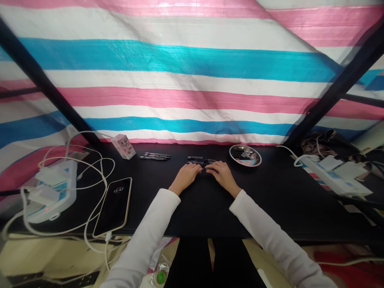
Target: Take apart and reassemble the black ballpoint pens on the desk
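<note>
Both my hands rest on the black table (270, 196), meeting over a dark pen (203, 163) at its middle. My left hand (186, 176) has its fingers curled on the pen's left end. My right hand (220, 173) pinches the pen's right end. A second dark pen (195, 158) lies just beyond them. Two or three more pens (155, 156) lie together to the left. Both arms wear white sleeves.
A round metal dish (245, 155) with pens in it sits at right. A small pink box (123, 146) stands at back left. A phone (114, 205) on a cable and a white power strip (49, 192) lie at left; another power strip (333, 176) at right. Striped tarp behind.
</note>
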The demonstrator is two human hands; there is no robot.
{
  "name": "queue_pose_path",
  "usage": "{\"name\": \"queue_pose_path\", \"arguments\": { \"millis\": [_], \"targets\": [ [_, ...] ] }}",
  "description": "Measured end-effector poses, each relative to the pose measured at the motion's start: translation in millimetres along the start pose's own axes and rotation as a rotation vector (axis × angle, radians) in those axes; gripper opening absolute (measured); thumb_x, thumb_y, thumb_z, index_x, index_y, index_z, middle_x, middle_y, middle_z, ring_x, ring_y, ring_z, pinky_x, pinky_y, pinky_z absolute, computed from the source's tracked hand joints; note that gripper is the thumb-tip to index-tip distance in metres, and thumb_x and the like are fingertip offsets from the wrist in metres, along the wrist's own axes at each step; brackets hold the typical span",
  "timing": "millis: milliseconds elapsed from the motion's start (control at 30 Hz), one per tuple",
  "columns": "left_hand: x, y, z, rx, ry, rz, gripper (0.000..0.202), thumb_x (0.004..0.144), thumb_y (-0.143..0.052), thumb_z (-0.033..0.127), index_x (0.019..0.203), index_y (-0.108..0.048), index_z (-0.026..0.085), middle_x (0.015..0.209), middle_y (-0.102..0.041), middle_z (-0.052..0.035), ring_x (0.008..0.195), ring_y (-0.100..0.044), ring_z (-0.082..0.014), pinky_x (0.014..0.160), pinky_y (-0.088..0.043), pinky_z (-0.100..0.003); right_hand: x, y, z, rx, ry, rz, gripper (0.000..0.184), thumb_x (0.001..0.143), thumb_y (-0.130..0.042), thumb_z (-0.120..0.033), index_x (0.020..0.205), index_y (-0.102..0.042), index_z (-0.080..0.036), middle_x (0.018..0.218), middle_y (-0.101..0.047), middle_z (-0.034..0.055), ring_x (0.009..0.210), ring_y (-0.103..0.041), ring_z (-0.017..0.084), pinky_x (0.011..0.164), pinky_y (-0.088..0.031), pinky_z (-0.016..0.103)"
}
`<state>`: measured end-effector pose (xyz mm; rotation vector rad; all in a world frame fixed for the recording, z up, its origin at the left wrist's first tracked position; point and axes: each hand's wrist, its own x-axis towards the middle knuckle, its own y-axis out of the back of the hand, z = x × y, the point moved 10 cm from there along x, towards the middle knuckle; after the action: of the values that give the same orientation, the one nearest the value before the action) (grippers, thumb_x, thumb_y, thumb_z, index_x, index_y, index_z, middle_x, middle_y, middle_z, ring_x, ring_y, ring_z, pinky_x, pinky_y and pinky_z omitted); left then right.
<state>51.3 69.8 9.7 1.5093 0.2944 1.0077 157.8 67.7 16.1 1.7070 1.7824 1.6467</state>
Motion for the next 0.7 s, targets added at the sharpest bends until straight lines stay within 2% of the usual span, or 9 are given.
{"name": "queue_pose_path", "arguments": {
  "millis": [300,367,533,633,700],
  "targets": [
    [-1.4,-2.3,-0.4,-0.068,0.025,-0.031,0.028,0.097,-0.027,0.025,0.084,-0.052,0.019,0.074,-0.058,-0.0010,0.072,-0.055,-0.0146,0.069,-0.040,-0.026,-0.6,9.8,-5.1,0.101,0.042,0.084,0.016,0.086,-0.055,-0.034,0.095,-0.065,-0.024,0.091,-0.066,0.0025,0.086,-0.057,0.018,0.078,-0.039,0.032],
    [-1.5,-3.0,-0.6,-0.074,0.022,-0.035,0.029,0.097,-0.027,0.025,0.085,-0.053,0.019,0.075,-0.059,-0.0013,0.073,-0.055,-0.0147,0.069,-0.040,-0.027,-0.4,7.6,-6.9,0.087,0.040,0.050,0.017,0.087,-0.053,-0.034,0.095,-0.064,-0.024,0.092,-0.066,0.0030,0.087,-0.057,0.018,0.079,-0.039,0.032],
    [-0.3,3.0,-0.6,-0.046,-0.006,0.022,0.029,0.096,-0.030,0.030,0.092,-0.056,0.018,0.087,-0.061,-0.0044,0.086,-0.055,-0.0168,0.079,-0.041,-0.030,-1.1,-4.6,-10.2,-0.079,0.041,-0.068,0.029,0.092,-0.042,-0.037,0.111,-0.058,-0.023,0.102,-0.064,0.0064,0.094,-0.055,0.021,0.079,-0.037,0.034],
    [0.2,4.0,0.9,-0.020,-0.028,0.033,0.029,0.096,-0.031,0.031,0.095,-0.057,0.018,0.089,-0.061,-0.0046,0.087,-0.054,-0.0174,0.080,-0.040,-0.031,-1.2,-12.1,-7.6,-0.148,0.038,-0.109,0.031,0.095,-0.034,-0.034,0.099,-0.063,-0.022,0.092,-0.066,0.0065,0.088,-0.054,0.021,0.074,-0.036,0.034],
    [0.3,2.5,2.4,-0.007,-0.040,0.019,0.028,0.096,-0.032,0.029,0.095,-0.058,0.018,0.087,-0.061,-0.0044,0.086,-0.054,-0.0172,0.079,-0.040,-0.031,-0.9,-13.5,-5.9,-0.140,0.038,-0.109,0.031,0.094,-0.036,-0.035,0.092,-0.064,-0.022,0.088,-0.066,0.0063,0.084,-0.054,0.021,0.073,-0.035,0.034]
  ]
}}
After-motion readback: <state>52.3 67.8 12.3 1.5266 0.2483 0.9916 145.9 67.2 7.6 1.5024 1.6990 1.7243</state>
